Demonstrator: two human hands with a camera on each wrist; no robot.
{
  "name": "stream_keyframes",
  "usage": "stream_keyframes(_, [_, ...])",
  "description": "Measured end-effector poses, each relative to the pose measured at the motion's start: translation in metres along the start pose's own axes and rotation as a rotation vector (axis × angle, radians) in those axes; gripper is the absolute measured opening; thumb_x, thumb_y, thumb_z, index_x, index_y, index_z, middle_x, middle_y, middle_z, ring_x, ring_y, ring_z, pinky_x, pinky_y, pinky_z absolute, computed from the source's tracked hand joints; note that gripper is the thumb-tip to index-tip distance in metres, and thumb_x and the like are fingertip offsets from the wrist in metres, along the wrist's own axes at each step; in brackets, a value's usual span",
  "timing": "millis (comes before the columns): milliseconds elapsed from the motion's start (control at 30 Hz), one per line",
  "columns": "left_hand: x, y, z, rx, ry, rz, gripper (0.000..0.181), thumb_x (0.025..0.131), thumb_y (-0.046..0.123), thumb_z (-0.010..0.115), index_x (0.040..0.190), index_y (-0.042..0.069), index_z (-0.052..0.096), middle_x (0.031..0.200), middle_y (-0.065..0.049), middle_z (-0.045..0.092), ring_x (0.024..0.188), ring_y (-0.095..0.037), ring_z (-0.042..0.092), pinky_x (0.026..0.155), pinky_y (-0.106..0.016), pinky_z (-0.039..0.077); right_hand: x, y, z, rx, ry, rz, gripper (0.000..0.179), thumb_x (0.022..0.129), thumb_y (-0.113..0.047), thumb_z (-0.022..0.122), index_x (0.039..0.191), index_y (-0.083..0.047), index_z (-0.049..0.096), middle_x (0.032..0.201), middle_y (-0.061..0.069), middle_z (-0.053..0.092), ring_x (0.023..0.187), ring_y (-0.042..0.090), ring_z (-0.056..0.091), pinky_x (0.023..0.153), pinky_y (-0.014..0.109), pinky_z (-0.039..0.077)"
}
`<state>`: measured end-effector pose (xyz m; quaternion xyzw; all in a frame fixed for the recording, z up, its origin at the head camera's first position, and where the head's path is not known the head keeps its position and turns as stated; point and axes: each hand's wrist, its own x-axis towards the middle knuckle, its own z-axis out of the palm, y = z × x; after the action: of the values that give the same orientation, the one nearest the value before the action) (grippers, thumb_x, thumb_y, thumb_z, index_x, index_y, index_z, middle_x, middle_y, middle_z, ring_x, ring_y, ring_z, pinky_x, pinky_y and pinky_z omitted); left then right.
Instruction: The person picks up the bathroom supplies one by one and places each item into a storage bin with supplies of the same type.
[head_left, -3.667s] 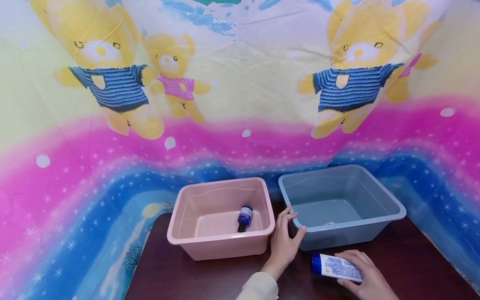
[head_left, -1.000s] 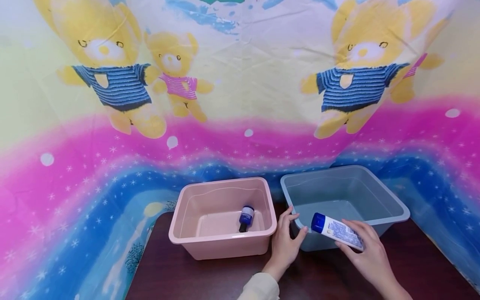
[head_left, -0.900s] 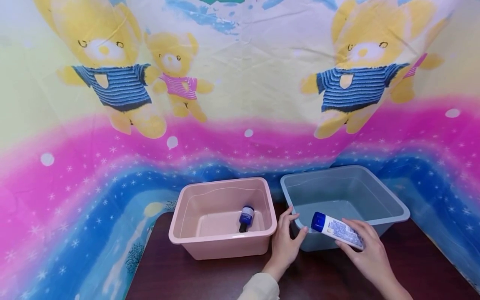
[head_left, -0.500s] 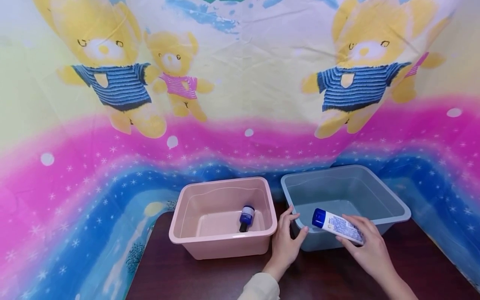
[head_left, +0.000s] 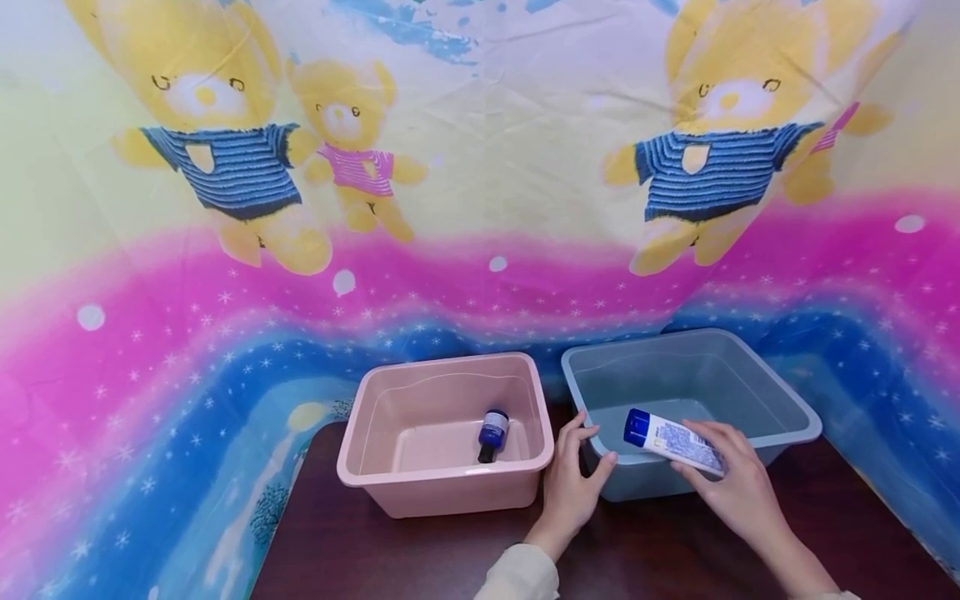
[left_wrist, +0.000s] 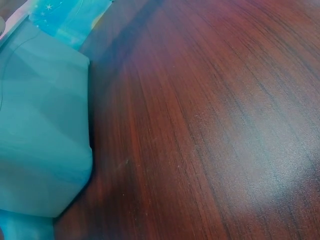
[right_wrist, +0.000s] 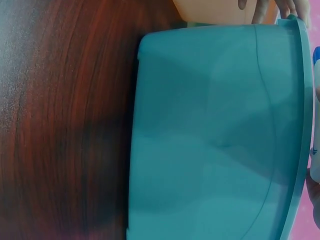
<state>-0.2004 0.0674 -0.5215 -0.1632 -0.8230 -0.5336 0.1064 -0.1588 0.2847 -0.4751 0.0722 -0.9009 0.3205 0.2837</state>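
Observation:
In the head view my right hand [head_left: 738, 479] grips a white squeeze bottle [head_left: 682, 443] with a dark blue cap and printed label. It tilts, cap end up and left, in front of the near rim of the blue-grey basin [head_left: 675, 481]. My left hand [head_left: 570, 487] holds that basin's near-left corner, thumb on the front and fingers at the side rim. A small dark blue bottle [head_left: 492, 431] with a black cap lies inside the pink basin [head_left: 450, 493]. The right wrist view catches part of the white bottle [right_wrist: 317, 120] at its edge.
Both basins stand side by side on a dark reddish wood table [head_left: 450, 558], a narrow gap between them. A cloth backdrop [head_left: 480, 250] printed with bears hangs right behind and around the table.
Over the last few seconds my right hand has lifted the white bottle from low in front of the blue-grey basin to about rim height. My left hand stays at the basin's corner.

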Motion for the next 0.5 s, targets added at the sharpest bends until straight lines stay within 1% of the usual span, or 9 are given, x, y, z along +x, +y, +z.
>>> stream_keyframes(100, [0.000,0.000,0.000,0.003,0.000,-0.004,0.042,0.089,0.050,0.053,0.129,0.041,0.041,0.147,0.021,0.025,0.130,-0.005,0.034,0.102,-0.043,0.036,0.002,0.001,0.000,-0.011,-0.004,0.005,0.064,0.066,-0.013,0.084,0.125,-0.012,0.059,0.117,0.012,0.052,0.101,0.029,0.045,0.078,0.020,0.032])
stream_keyframes(167, [0.000,0.000,0.000,0.006,-0.001,-0.003,0.042,0.089,0.050,0.053,0.129,0.041,0.041,0.147,0.021,0.025,0.130,-0.005,0.034,0.102,-0.043,0.036,0.004,0.003,0.000,-0.014,0.002,0.007,0.064,0.066,-0.013,0.084,0.124,-0.012,0.059,0.117,0.012,0.053,0.101,0.029,0.046,0.077,0.024,0.033])
stream_keyframes(200, [0.000,0.001,0.000,0.007,-0.002,-0.004,0.043,0.089,0.051,0.052,0.129,0.041,0.041,0.147,0.021,0.025,0.130,-0.005,0.034,0.102,-0.044,0.036,0.005,0.004,0.000,-0.013,0.005,0.008,0.064,0.066,-0.013,0.084,0.124,-0.012,0.059,0.117,0.012,0.053,0.101,0.029,0.046,0.077,0.024,0.033])
stream_keyframes(333, [0.000,0.001,-0.001,0.002,-0.005,-0.008,0.043,0.089,0.054,0.051,0.129,0.041,0.041,0.147,0.021,0.025,0.130,-0.005,0.034,0.102,-0.044,0.036,0.008,0.008,0.000,-0.007,0.010,0.007,0.064,0.066,-0.013,0.084,0.125,-0.014,0.059,0.117,0.012,0.053,0.101,0.030,0.046,0.077,0.014,0.030])
stream_keyframes(367, [0.000,0.001,-0.001,-0.001,-0.006,-0.011,0.043,0.089,0.054,0.051,0.129,0.042,0.041,0.147,0.021,0.025,0.129,-0.005,0.035,0.102,-0.044,0.036,0.009,0.008,0.001,-0.008,0.008,0.008,0.064,0.066,-0.014,0.084,0.125,-0.014,0.059,0.117,0.013,0.053,0.102,0.030,0.046,0.077,0.013,0.030])
stream_keyframes(433, [0.000,0.001,-0.001,-0.004,-0.008,-0.015,0.043,0.089,0.053,0.052,0.129,0.042,0.041,0.147,0.021,0.025,0.130,-0.005,0.034,0.102,-0.044,0.036,0.011,0.008,0.001,-0.013,0.001,0.014,0.065,0.067,-0.015,0.084,0.126,-0.014,0.059,0.118,0.013,0.052,0.103,0.032,0.046,0.079,0.020,0.036])
stream_keyframes(500, [0.000,0.001,-0.001,-0.002,-0.009,-0.017,0.043,0.089,0.053,0.052,0.129,0.042,0.041,0.147,0.021,0.025,0.130,-0.005,0.035,0.101,-0.045,0.036,0.013,0.008,0.001,-0.013,-0.009,0.016,0.064,0.067,-0.014,0.083,0.126,-0.013,0.058,0.119,0.015,0.052,0.103,0.033,0.045,0.081,0.033,0.041])
